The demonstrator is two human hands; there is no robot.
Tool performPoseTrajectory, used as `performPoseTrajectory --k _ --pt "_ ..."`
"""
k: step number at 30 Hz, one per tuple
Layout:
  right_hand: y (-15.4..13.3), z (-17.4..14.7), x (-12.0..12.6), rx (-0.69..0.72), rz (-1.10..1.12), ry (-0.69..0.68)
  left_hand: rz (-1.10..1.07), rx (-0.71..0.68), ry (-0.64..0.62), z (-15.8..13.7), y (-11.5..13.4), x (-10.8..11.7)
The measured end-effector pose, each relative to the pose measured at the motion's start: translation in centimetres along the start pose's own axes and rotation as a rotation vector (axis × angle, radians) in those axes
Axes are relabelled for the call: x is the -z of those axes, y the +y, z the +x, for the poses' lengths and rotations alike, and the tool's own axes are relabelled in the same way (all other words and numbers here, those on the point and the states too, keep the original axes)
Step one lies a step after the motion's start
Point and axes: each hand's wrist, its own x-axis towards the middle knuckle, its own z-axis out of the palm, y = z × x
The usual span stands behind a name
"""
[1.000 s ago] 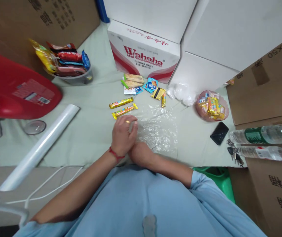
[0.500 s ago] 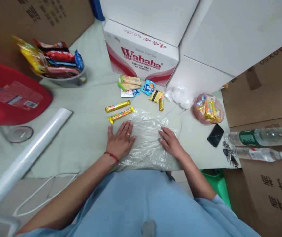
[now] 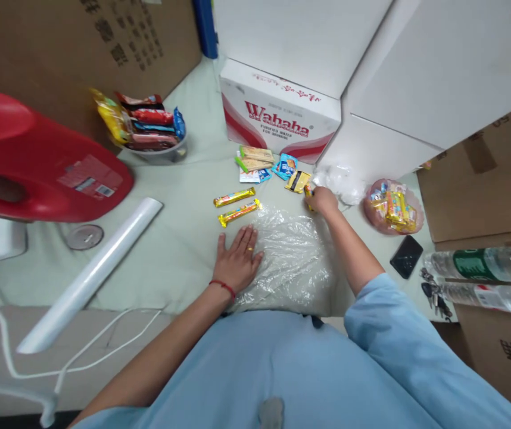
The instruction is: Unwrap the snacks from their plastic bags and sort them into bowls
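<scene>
A thin clear plastic sheet or bag [image 3: 293, 259] lies crinkled on the table in front of me. My left hand [image 3: 237, 257] rests flat on its left edge, fingers spread. Beyond the plastic, my right hand [image 3: 325, 201] has its fingers closed around a small yellow snack packet [image 3: 308, 192], which they partly cover. Just past my left fingertips are two long yellow snack bars, the nearer one [image 3: 239, 213] and the farther one [image 3: 234, 197]. A gold packet [image 3: 298, 181], blue sachets [image 3: 285, 166] and green-ended biscuit packs [image 3: 255, 158] lie in front of the Wahaha carton [image 3: 280, 122].
On the right are a pink bowl of snacks [image 3: 393, 207], a phone [image 3: 406, 257], keys [image 3: 435, 293] and plastic bottles [image 3: 474, 264]. Crumpled clear plastic [image 3: 342, 183] sits behind my right hand. Leftward are a white roll [image 3: 92, 274], a red jug [image 3: 54, 161] and a snack tub [image 3: 161, 156].
My right hand has lifted off the plastic and reached forward to the small yellow packet, closing on it. My left hand stays on the plastic. The view has shifted.
</scene>
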Motion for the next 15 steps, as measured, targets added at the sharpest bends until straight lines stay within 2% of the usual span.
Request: performPoseTrajectory --k 4,7,9,11,13,15 --pt "3.1 -1.4 2.3 0.007 -0.141 -0.030 -0.034 -0.012 -0.011 0.0 -0.1 0.2" --pt "3.5 -2.8 4.3 0.153 -0.209 0.102 -0.041 -0.013 -0.020 0.1 -0.2 0.2" --pt "1.4 -3.9 4.8 0.354 -0.199 0.205 -0.034 -0.011 -0.021 0.1 -0.2 0.2" --pt "-2.4 -4.8 4.4 0.621 -0.167 0.249 -0.025 -0.010 -0.019 0.1 -0.3 0.2" --pt "-6.8 -5.3 3.1 0.880 -0.169 0.229 -0.017 -0.018 -0.014 0.1 -0.3 0.1" --pt "-10.6 -5.4 1.3 1.072 -0.185 0.190 -0.011 -0.025 -0.007 0.1 -0.3 0.0"
